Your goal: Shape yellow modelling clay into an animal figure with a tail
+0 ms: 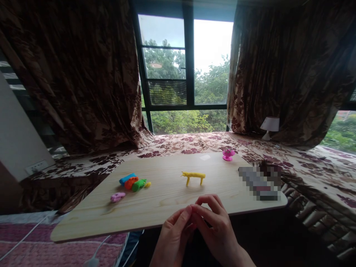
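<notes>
Head view: my left hand (176,229) and right hand (219,224) meet at the fingertips, near edge of the desk (91,215), as if steadying fine work; anything pinched is hidden, so I cannot tell. The yellow clay animal (194,175) stands at 12 o'clock, legs apart, presumably for balance. Coloured clay lumps (131,183) cluster at 10 o'clock, apparently for reach; pink clay mushroom (227,157), 1 o'clock.

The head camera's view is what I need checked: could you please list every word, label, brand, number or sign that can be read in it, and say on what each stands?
No readable text anywhere.
Pixelated patch at the table's right: too blurred to read.
Pale patch near the table's far edge: no lettering can be made out.
Yellow figure: no lettering visible.
</notes>
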Motion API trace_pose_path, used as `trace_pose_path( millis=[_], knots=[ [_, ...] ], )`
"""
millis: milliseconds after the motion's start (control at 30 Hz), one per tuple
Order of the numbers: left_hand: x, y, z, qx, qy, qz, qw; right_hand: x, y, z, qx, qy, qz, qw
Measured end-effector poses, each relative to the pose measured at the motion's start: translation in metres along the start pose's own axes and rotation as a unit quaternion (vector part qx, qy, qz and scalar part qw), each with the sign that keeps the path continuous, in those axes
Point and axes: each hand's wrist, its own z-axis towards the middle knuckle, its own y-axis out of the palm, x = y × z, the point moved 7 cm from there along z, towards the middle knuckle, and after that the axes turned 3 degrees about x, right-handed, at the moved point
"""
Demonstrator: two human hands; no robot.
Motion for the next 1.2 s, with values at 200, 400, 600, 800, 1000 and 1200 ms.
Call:
trace_pose_path(
  millis=[200, 400, 600, 800, 1000, 1200],
  knots=[
    [-0.007, -0.002, 0.004, -0.022, -0.022, -0.026, 0.999, 0.004, 0.000, 0.003, 0.004, 0.014, 0.027, 1.000],
    [-0.016, -0.004, 0.004, -0.030, -0.050, -0.048, 0.997, 0.000, 0.003, 0.001, -0.006, 0.011, 0.004, 1.000],
    [0.013, -0.019, 0.014, 0.035, 0.139, 0.307, 0.941, 0.051, 0.009, 0.010, -0.083, 0.037, -0.145, 0.985],
    [0.032, -0.046, 0.019, 0.111, 0.383, 0.683, 0.612, 0.087, -0.003, -0.013, -0.147, 0.014, -0.206, 0.967],
    [0.003, -0.055, 0.014, 0.073, 0.370, 0.815, 0.439, 0.064, 0.020, -0.033, -0.195, -0.036, -0.272, 0.942],
    [-0.001, -0.056, 0.014, 0.063, 0.386, 0.832, 0.393, 0.089, 0.003, -0.035, -0.158, 0.003, -0.362, 0.919]
  ],
)
